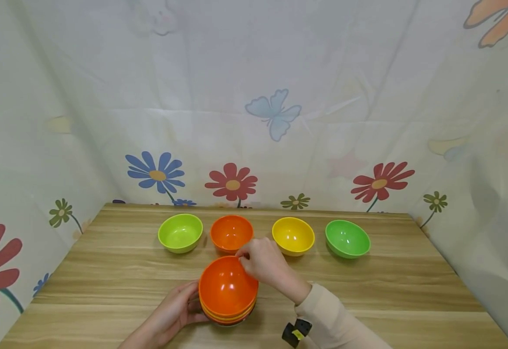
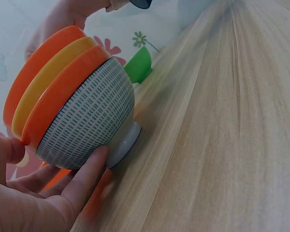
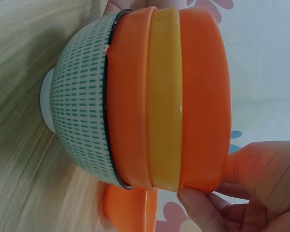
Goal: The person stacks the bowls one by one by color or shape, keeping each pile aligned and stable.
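Orange, glossy round bowl (image 1: 227, 286) tops a nested bowl stack (image 3: 164, 96) at the desk (image 1: 410, 286); right hand (image 1: 266, 261) pinches its rim, left hand (image 1: 177, 308) clasps the stack. Likely nesting or separating; next move needs steady bracing.

- Head view: high, facing forward and down across the surface (image 1: 367, 291), farthest off.
- Left wrist view: low, tilted, close to the bowl stack (image 2: 72, 99).
- Right wrist view: sideways, close, sharing that bowl stack with the left.
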`<state>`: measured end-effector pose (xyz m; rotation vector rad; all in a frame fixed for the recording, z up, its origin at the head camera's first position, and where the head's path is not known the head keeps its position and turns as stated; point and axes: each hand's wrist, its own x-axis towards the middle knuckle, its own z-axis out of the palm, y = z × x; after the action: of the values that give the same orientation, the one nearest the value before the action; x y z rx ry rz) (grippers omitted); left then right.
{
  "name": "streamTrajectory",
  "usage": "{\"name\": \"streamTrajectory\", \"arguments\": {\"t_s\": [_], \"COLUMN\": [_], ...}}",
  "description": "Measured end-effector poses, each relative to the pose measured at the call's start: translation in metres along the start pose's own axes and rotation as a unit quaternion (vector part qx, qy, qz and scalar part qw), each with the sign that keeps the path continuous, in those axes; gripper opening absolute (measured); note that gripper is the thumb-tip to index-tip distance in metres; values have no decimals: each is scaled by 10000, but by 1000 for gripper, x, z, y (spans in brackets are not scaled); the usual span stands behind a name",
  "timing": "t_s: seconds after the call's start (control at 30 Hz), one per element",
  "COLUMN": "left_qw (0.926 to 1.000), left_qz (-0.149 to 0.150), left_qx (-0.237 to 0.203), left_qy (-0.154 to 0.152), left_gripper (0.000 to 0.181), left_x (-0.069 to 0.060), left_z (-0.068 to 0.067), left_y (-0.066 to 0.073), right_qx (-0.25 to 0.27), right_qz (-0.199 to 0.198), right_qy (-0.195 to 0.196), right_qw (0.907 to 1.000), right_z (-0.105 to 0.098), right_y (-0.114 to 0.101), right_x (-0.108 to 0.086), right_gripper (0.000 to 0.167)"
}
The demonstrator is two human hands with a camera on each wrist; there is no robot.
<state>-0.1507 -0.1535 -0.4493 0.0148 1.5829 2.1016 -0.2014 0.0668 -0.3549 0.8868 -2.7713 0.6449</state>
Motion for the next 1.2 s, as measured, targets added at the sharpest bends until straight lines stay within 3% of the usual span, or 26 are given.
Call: {"name": "streamTrajectory", "arguments": {"t_s": [0.67, 1.2], "left_qw": [10000, 9999], "left_qz": [-31, -77], "left_qx": [39, 55], "left_qy": [39, 41], "left_gripper": [59, 59], "left_x": [0, 0], "left_z": [1, 1], "left_y": [0, 1], "right_qx": [-98, -97], "right_qz": [270, 235], "right_qy": [209, 197], "right_qw": [9994, 9995], "right_z": [8, 9], "right_y": [2, 4], "right_x": [0, 0], "right_gripper": [9, 9]}}
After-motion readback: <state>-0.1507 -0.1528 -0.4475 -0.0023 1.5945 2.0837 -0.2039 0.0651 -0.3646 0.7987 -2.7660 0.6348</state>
